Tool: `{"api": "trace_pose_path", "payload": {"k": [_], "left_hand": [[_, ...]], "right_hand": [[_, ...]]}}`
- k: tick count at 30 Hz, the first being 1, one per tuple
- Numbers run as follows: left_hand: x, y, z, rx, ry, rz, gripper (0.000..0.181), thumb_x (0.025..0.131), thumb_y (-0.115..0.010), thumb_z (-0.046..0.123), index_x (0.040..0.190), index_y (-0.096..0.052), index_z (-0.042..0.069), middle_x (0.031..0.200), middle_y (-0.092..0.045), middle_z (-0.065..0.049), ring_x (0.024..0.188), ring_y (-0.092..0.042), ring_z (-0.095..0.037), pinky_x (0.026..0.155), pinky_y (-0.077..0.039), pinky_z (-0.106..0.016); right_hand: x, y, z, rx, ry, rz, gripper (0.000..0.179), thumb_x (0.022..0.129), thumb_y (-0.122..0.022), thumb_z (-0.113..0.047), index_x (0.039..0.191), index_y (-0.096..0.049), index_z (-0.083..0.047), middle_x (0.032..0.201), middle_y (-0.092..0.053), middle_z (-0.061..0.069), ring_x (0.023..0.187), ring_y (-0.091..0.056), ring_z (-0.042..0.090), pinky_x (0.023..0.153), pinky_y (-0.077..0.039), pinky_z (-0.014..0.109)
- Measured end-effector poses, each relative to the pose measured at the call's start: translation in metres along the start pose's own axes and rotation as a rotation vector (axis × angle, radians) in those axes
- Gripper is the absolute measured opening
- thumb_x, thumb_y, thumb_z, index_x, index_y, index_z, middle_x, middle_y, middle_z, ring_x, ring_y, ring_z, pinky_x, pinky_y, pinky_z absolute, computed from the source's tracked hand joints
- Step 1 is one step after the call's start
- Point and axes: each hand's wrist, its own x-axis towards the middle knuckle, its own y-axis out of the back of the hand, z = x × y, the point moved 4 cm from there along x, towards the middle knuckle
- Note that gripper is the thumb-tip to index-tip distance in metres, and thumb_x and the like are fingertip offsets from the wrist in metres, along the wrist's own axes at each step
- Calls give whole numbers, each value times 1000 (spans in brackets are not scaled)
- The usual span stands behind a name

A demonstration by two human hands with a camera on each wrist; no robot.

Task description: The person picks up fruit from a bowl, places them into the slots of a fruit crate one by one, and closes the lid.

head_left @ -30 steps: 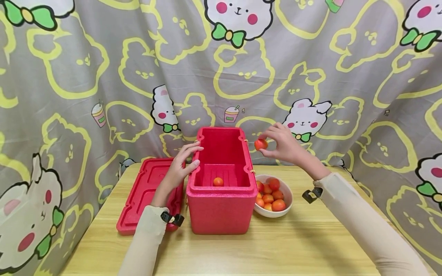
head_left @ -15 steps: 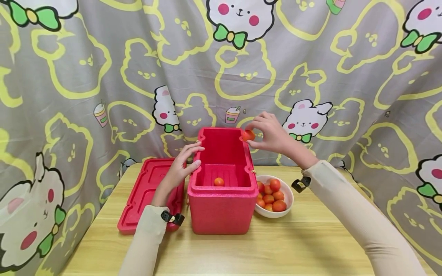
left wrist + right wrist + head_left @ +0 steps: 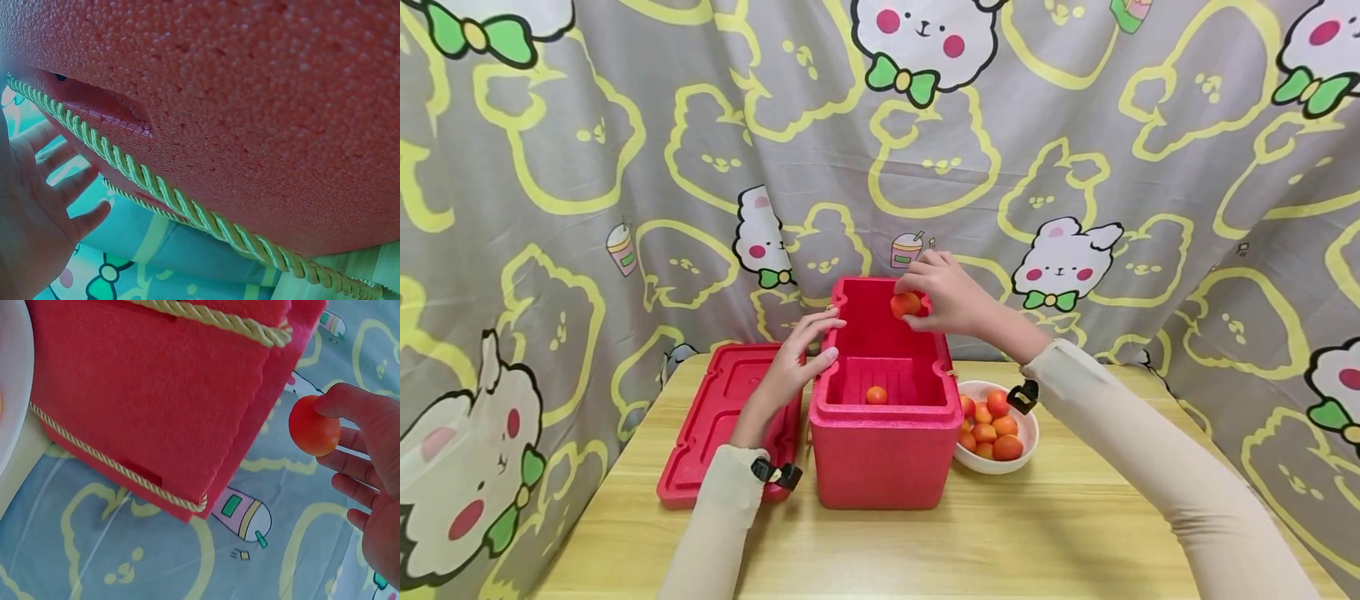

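Note:
My right hand point(image 3: 946, 293) pinches a tomato point(image 3: 906, 305) between thumb and fingers, over the far right part of the red foam box point(image 3: 880, 467). The right wrist view shows the same tomato point(image 3: 314, 426) at the fingertips. Inside the lidless box, one tomato point(image 3: 876, 395) lies on the floor near the front wall. My left hand point(image 3: 790, 363) rests at the box's left rim, its fingers fairly straight; in the left wrist view the hand point(image 3: 44, 194) has spread fingers beside the box wall. A white bowl point(image 3: 1032, 442) right of the box holds several tomatoes point(image 3: 985, 432).
The red lid point(image 3: 700, 450) lies on the wooden table point(image 3: 880, 550), left of the box and partly behind my left arm. Twisted rope point(image 3: 147, 181) runs along the box's side. A patterned curtain point(image 3: 820, 167) hangs close behind the table.
My right hand has carried the tomato leftward, from beyond the box's right rim to above its opening. The left hand stays at the left rim.

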Motion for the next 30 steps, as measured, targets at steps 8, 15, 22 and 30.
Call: {"api": "trace_pose_path", "payload": {"k": [8, 15, 22, 30], "left_hand": [[0, 0, -1, -6, 0, 0, 52, 93, -65, 21, 143, -55, 17, 161, -39, -4, 147, -35, -25, 107, -47, -63], [0, 0, -1, -7, 8, 4, 52, 92, -66, 22, 144, -55, 20, 160, -39, 0, 147, -36, -22, 107, -49, -58], [-1, 1, 0, 2, 2, 0, 52, 93, -65, 23, 144, -55, 18, 161, -39, -3, 147, -36, -24, 109, -47, -59], [-2, 0, 0, 1, 6, 4, 52, 92, -64, 16, 143, -55, 18, 160, -39, -2, 147, -36, -25, 110, -45, -62]], "right_hand": [[12, -13, -15, -68, 62, -69, 38, 74, -87, -23, 107, -73, -10, 106, -70, 9, 108, -57, 27, 97, -46, 48], [17, -21, -26, -127, 103, -121, 40, 73, -89, -27, 107, -74, -12, 105, -72, 6, 105, -57, 24, 95, -45, 45], [13, -31, -31, -146, 138, -158, 40, 74, -88, -29, 107, -75, -12, 103, -73, 4, 103, -57, 22, 97, -45, 44], [11, -34, -32, -170, 149, -132, 50, 74, -89, -31, 118, -74, -11, 111, -75, 6, 107, -59, 23, 97, -45, 46]]}}
